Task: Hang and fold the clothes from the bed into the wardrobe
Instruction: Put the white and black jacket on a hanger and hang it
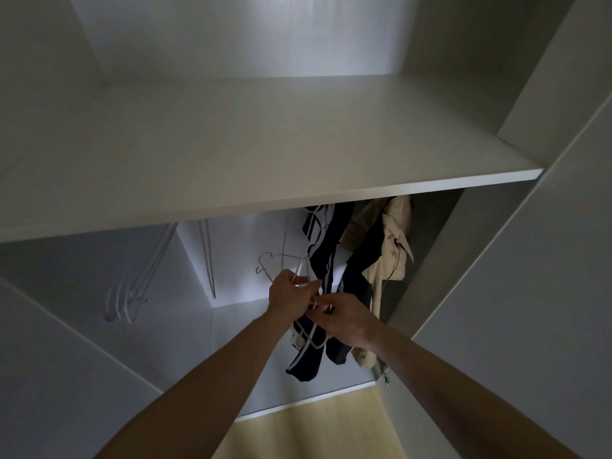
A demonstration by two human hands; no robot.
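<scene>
Two hands meet inside the wardrobe [265, 154]: the left hand [289, 294] grips a white hanger [299, 265], the right hand [344, 321] pinches the navy white-striped garment [323, 260], hanging lengthwise downward beneath the shelf.

I can't see the rail: the shelf [265, 154] hides every hanger hook (both elbows leave the bottom edge).

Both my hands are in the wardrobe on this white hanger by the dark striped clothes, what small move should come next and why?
Probably lift the white hanger up toward the rail under the shelf and hook it on. The left hand grips the hanger and the right hand pinches at the dark striped garment beside it. The hanger sits low and tilted, with its hook free in the air.
</scene>
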